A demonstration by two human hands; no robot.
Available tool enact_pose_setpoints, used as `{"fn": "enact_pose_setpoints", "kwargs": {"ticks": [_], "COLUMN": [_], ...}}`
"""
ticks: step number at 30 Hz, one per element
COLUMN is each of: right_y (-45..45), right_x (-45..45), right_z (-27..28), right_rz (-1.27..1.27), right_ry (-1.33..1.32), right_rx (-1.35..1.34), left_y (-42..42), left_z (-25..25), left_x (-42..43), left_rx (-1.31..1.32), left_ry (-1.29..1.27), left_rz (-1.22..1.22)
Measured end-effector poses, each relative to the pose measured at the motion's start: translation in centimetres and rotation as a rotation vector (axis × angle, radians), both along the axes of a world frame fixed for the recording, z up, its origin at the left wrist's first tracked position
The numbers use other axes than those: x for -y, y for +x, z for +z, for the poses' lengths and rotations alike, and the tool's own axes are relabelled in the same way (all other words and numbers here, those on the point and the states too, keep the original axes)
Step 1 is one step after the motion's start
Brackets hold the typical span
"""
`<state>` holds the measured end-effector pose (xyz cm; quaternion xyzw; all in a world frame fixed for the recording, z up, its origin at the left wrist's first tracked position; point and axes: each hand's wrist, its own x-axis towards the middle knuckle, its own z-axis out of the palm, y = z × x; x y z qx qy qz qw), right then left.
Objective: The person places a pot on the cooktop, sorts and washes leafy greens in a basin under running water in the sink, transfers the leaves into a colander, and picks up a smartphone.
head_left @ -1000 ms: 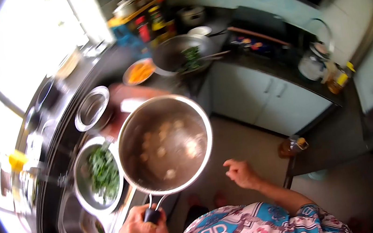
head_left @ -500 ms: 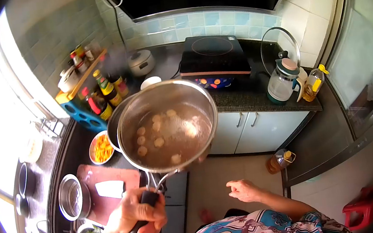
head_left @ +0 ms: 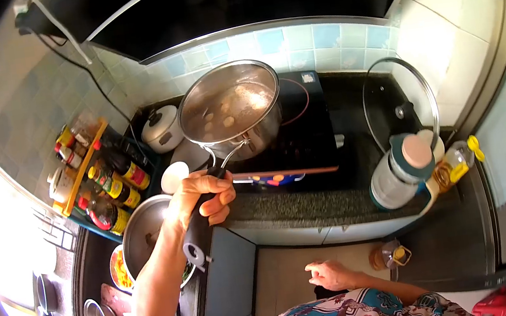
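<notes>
My left hand [head_left: 204,199] is wrapped round the black handle of a steel saucepan [head_left: 256,135]. Brownish liquid with several pale round pieces shows inside the pan. The pan is over the left part of a black induction cooktop [head_left: 308,141]; whether its base touches the surface is hidden. My right hand [head_left: 332,274] hangs low in front of my body, holding nothing, with the index finger stretched out and the other fingers curled loosely.
A glass lid [head_left: 400,100], a glass jug [head_left: 396,174] and an oil bottle [head_left: 458,160] stand at the right. Sauce bottles [head_left: 115,189], a small white pot [head_left: 162,130] and a wok [head_left: 145,236] are at the left. Another oil bottle [head_left: 389,256] is on the floor.
My left hand has carried the saucepan from over the sink-side counter and floor to the cooktop. The view has turned toward the stove. My right hand stays low in front of my body.
</notes>
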<state>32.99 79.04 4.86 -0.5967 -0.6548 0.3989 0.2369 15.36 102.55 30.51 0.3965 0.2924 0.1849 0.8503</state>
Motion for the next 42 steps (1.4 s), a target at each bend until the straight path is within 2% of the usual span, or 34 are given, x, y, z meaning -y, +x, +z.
{"fn": "enact_pose_setpoints", "kwargs": {"ticks": [5, 8, 12, 14, 21, 23, 26, 28, 32, 34, 36, 37, 40, 42], "right_y": [5.7, 8.1, 9.7, 10.3, 11.2, 11.1, 11.4, 11.5, 11.8, 12.1, 12.4, 12.3, 12.0, 12.0], "right_x": [-3.6, -4.9, -5.8, -6.3, -7.5, -7.4, -8.2, -8.6, -9.9, -10.6, -11.3, -11.4, -11.4, -11.8], "right_z": [1.9, 1.3, 0.5, 0.0, -1.5, -1.9, 0.3, 1.0, 4.9, 6.0, 7.0, 7.6, 8.9, 9.6], "right_rz": [0.029, 0.020, 0.045, 0.079, 0.052, 0.031, 0.050, 0.043, 0.007, 0.012, 0.029, -0.007, -0.132, -0.153], "right_ry": [-0.041, -0.034, -0.149, -0.273, -0.153, -0.157, -0.210, -0.243, -0.142, -0.078, 0.169, 0.182, 0.312, 0.362], "right_rx": [-0.081, -0.087, -0.122, -0.165, -0.204, -0.217, -0.248, -0.382, -0.502, -0.500, -0.411, -0.428, -0.456, -0.443], "left_y": [7.1, 9.9, 12.0, 12.8, 13.7, 13.8, 14.1, 13.8, 14.1, 13.0, 11.7, 8.7, 3.9, 0.8], "left_z": [-1.2, -2.1, -3.0, -3.3, -3.8, -3.9, -3.4, -3.9, -2.7, -3.0, -2.3, -4.5, -2.6, -1.6], "left_x": [-5.1, -7.5, -9.1, -9.8, -11.4, -11.3, -10.8, -11.6, -10.4, -10.6, -9.1, -10.2, -6.6, -4.0], "left_rx": [-0.026, -0.059, -0.091, -0.135, -0.172, -0.228, -0.277, -0.324, -0.308, -0.298, -0.437, -0.487, -0.252, -0.353], "left_ry": [-0.028, -0.090, -0.071, -0.040, -0.102, -0.035, -0.047, -0.036, -0.025, 0.039, 0.225, 0.370, 0.338, 0.358], "left_rz": [0.042, 0.035, 0.034, 0.047, 0.005, 0.005, 0.017, -0.010, 0.084, 0.047, 0.278, 0.279, 0.383, 0.460]}}
